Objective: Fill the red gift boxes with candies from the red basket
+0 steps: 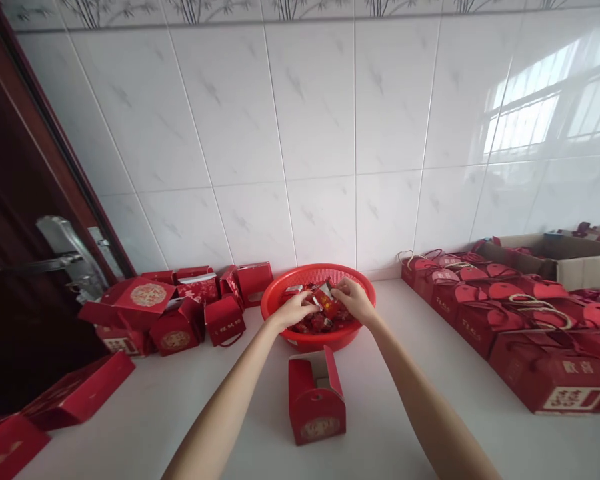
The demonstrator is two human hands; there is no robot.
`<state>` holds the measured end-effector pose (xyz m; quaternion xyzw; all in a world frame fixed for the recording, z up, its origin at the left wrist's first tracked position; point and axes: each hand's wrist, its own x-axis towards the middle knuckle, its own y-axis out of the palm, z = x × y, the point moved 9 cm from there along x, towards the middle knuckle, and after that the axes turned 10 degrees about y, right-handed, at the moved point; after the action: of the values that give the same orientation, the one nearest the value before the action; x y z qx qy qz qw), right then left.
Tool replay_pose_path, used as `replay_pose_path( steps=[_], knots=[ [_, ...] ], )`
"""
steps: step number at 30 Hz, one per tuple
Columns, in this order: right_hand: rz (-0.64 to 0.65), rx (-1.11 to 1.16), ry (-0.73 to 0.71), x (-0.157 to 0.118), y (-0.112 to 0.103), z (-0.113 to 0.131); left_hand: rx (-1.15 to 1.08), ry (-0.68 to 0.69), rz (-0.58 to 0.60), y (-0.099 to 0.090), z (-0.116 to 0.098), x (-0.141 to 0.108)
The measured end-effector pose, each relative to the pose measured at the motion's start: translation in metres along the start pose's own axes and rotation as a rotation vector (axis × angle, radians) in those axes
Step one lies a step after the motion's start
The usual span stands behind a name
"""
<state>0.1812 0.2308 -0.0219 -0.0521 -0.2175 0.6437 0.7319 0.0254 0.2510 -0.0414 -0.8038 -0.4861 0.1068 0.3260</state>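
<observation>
A red plastic basket [273,293] full of small red-wrapped candies [321,325] stands against the tiled wall. Both of my hands reach into it. My right hand [353,299] is closed on the top end of a red candy packet [329,301] with yellow marks. Over the left part of the basket, my left hand [296,311] has its fingers bent into a pinch beside that packet; what lies between them is too small to make out. In front of the basket, between my forearms, sits a red gift box [317,413] with its top open and a gold emblem on its front.
Several empty-looking red boxes [180,313] are heaped at the left, near a dark door with a metal handle [67,257]. Rows of closed red gift boxes [485,320] with cord handles fill the right side. Behind them is a cardboard carton [587,270].
</observation>
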Motion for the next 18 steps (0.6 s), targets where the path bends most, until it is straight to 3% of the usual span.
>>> replay_pose_path(
  steps=[5, 11, 14, 18],
  knots=[
    [-0.020, 0.124, 0.037, 0.001, -0.007, -0.007, 0.052, -0.073, 0.218, 0.025, 0.010, 0.005],
    [-0.042, 0.163, 0.060, 0.000, -0.009, -0.010, 0.182, -0.040, 0.315, 0.039, 0.002, 0.009],
    [-0.067, 0.178, 0.053, -0.001, -0.011, -0.009, 0.205, -0.018, 0.293, 0.037, -0.002, 0.009],
    [-0.124, 0.228, 0.065, 0.001, -0.016, -0.016, 0.197, 0.004, 0.126, 0.022, -0.003, 0.012]
  ],
)
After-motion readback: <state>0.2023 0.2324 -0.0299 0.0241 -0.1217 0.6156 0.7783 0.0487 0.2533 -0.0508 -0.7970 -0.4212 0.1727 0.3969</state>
